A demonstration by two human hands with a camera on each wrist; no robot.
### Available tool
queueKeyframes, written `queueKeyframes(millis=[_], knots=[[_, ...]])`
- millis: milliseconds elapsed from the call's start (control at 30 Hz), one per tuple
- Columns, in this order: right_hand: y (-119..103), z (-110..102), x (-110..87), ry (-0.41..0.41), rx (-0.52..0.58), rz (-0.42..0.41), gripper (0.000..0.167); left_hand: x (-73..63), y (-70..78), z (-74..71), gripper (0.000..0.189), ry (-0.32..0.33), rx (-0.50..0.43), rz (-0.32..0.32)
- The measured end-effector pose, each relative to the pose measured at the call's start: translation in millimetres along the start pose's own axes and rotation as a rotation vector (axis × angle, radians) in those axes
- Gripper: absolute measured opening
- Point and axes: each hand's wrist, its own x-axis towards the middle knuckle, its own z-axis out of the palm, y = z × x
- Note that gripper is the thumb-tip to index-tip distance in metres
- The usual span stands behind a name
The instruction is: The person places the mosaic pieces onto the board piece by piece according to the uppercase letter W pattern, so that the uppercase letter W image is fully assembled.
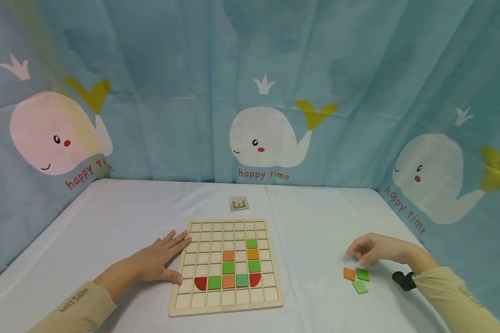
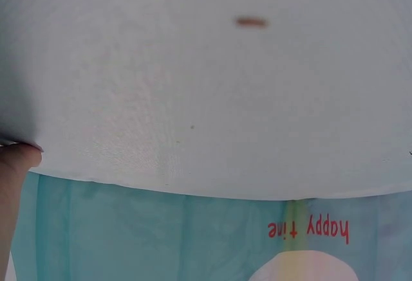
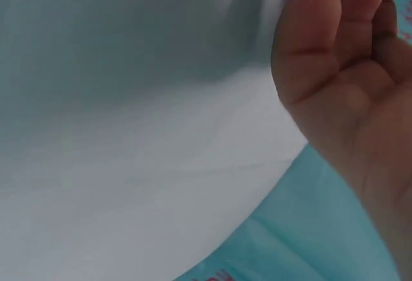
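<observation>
My left hand (image 1: 160, 259) lies flat with its fingers spread. Its fingertips and thumb touch the left edge of a wooden grid board (image 1: 200, 299). On the board sit several square tiles, green (image 1: 228, 268) and orange (image 1: 228, 281), and two rounded red pieces (image 1: 201, 283). Off to the right, my right hand (image 1: 377, 249) hovers with loosely bent fingers, and nothing shows in its grasp. Just below it on the cloth are an orange tile (image 1: 349, 274) and two green tiles (image 1: 360, 287). The right wrist view shows the thumb (image 3: 306, 43) and bent fingers over white cloth.
A small card (image 1: 239, 203) with a grid picture lies behind the board. Beside the right sleeve is a black object (image 1: 404, 280). White cloth (image 1: 312, 231) covers the table, and a blue curtain (image 1: 171, 115) with whale prints hangs around it.
</observation>
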Motion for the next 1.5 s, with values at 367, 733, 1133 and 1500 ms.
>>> queueKeyframes(millis=[367, 733, 1133, 1500], knots=[[19, -1, -3.5, -0.095, 0.015, -0.050, 0.032, -1.2, -0.3, -0.7, 0.102, 0.000, 0.006, 0.002], [25, 10, -7.1, -0.002, -0.147, -0.095, 0.032, -3.0, -1.2, 1.9, 0.103, 0.010, -0.003, -0.005], [26, 14, -11.8, 0.005, -0.155, -0.201, 0.023, 0.1, -3.0, 4.1, 0.103, 0.001, 0.005, -0.008], [22, 12, -7.3, 0.026, -0.112, -0.101, 0.017, 0.5, -2.9, 3.3, 0.104, 0.005, 0.008, -0.001]])
